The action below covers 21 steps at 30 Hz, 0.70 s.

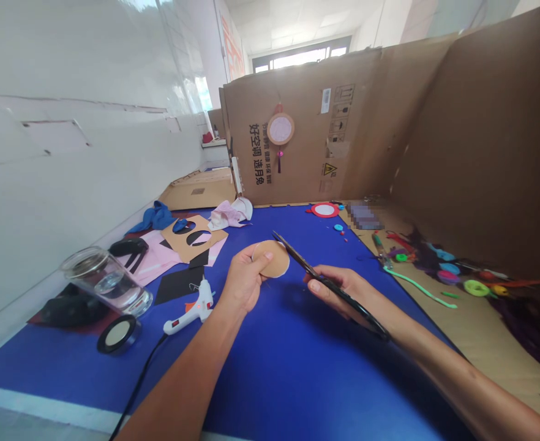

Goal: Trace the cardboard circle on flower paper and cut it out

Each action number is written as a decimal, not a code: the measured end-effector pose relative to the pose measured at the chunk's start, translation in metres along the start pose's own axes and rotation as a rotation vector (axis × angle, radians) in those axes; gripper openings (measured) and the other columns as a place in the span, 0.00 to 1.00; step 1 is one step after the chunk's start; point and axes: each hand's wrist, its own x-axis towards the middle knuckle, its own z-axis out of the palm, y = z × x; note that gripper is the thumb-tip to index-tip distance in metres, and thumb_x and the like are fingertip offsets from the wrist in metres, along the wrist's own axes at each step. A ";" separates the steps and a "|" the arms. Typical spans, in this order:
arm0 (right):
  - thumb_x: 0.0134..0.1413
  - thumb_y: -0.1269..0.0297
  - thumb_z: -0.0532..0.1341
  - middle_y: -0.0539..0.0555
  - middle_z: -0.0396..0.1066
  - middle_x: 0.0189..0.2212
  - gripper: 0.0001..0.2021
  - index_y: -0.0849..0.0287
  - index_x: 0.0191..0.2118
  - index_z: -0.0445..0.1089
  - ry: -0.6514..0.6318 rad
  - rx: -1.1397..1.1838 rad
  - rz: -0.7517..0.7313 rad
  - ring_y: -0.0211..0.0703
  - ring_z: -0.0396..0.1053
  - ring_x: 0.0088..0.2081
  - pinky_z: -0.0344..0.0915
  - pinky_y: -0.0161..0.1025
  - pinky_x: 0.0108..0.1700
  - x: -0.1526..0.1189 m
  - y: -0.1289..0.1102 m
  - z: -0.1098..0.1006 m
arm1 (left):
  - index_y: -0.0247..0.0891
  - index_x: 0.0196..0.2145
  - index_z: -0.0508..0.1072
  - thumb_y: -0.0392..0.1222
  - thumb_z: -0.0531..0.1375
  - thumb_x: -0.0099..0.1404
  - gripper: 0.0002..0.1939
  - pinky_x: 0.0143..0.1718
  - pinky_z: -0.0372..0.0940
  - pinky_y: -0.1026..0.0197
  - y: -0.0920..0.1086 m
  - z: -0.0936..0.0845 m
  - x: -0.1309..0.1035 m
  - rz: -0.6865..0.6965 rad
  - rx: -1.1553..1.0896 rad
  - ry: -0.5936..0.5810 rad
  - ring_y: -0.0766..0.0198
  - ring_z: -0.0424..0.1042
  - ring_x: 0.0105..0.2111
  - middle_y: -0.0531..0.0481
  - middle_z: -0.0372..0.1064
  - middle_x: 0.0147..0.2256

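Note:
My left hand (247,278) pinches a round tan cardboard disc (277,260) by its near left edge, thumb on top. A thin white rim shows along the disc's lower right. In my right hand (338,288) is a pair of black-handled scissors (343,295), its blades pointing up and left. The blade tips lie at the disc's upper right edge; whether they touch it I cannot tell. Both hands are held above the blue table (270,361). My right fingers are wrapped round the handles and partly hidden by them.
Left of my arm lie a white glue gun (191,312) with its cord, a glass of water (109,282), a tape roll (118,334) and cut cardboard (191,239). Craft bits and a green pipe cleaner (419,285) lie right. A cardboard wall (307,171) stands behind, bearing a round ornament (280,129).

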 end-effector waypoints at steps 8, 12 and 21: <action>0.62 0.28 0.65 0.45 0.59 0.27 0.31 0.56 0.42 0.74 0.018 0.020 0.017 0.36 0.53 0.23 0.53 0.36 0.23 0.003 0.006 0.002 | 0.36 0.39 0.85 0.47 0.83 0.45 0.25 0.34 0.74 0.60 0.002 0.001 0.001 0.002 -0.011 0.019 0.60 0.80 0.32 0.46 0.83 0.34; 0.64 0.30 0.65 0.45 0.60 0.27 0.30 0.56 0.43 0.74 0.040 -0.012 -0.005 0.36 0.54 0.24 0.53 0.35 0.25 0.005 0.011 0.004 | 0.36 0.41 0.85 0.45 0.84 0.43 0.28 0.34 0.75 0.60 0.004 0.001 0.001 0.008 -0.052 0.048 0.60 0.80 0.33 0.47 0.83 0.35; 0.70 0.39 0.63 0.47 0.70 0.33 0.21 0.52 0.51 0.77 0.198 -0.291 -0.091 0.43 0.65 0.33 0.61 0.38 0.37 0.002 0.012 0.007 | 0.38 0.44 0.84 0.43 0.84 0.45 0.28 0.35 0.76 0.60 0.002 0.001 0.001 0.019 -0.086 0.031 0.59 0.82 0.35 0.47 0.84 0.38</action>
